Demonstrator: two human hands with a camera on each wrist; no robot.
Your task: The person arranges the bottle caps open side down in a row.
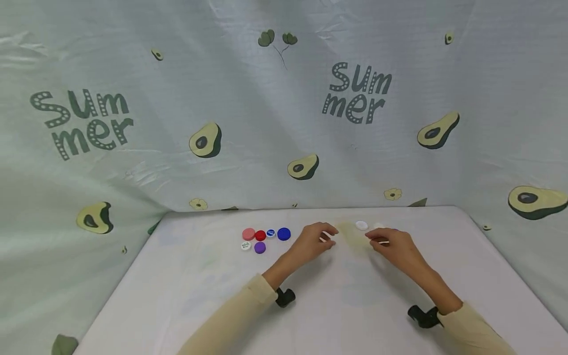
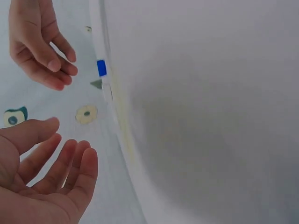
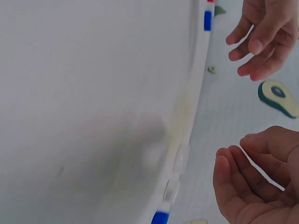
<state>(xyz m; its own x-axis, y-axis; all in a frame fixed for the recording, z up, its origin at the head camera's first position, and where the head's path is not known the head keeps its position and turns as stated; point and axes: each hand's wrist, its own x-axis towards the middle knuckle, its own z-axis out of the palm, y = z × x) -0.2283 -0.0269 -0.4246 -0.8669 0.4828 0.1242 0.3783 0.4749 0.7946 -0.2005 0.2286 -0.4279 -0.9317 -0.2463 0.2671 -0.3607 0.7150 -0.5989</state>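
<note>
Seemingly we are mid-reach: well right of the large blue cap (image 1: 284, 234), the round white cap (image 1: 361, 225) lies near our right hand (image 1: 396, 248), empty, fingertips narrowly parted. Our left hand (image 1: 313, 238), nearer the blue one, curves wider, also empty. Next likely calls for a light pinch.

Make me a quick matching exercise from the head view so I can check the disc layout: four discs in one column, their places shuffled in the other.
Things:
1. Pink disc
2. Purple disc
3. Large blue disc
4. Plain white disc

Places:
A. Just right of the small blue-and-white disc
B. Near the fingertips of the right hand
C. Just left of the red disc
D. Directly below the red disc in the picture

Right pairs: 1-C, 2-D, 3-A, 4-B
</note>
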